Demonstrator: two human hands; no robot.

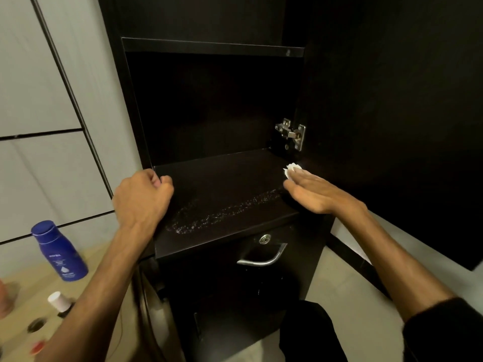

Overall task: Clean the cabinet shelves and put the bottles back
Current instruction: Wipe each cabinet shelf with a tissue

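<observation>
A dark cabinet shelf point(222, 178) lies in front of me, bare of bottles, with a streak of pale dust point(222, 212) along its front part. My right hand point(316, 192) lies flat at the shelf's right end and presses a small white tissue point(292, 170) under its straight fingers. My left hand point(143, 197) is curled into a fist at the shelf's left edge, against the cabinet side; nothing shows in it. A blue lotion bottle point(60, 252) stands on the floor to the left. Beside it is a small bottle with a white cap point(58, 301).
The cabinet door point(392, 113) stands open on the right, hung on a metal hinge point(291, 133). Above is another dark shelf point(209, 47). Below the shelf is a drawer with a lock point(264, 239) and a curved metal handle point(264, 258). Small items lie at bottom left.
</observation>
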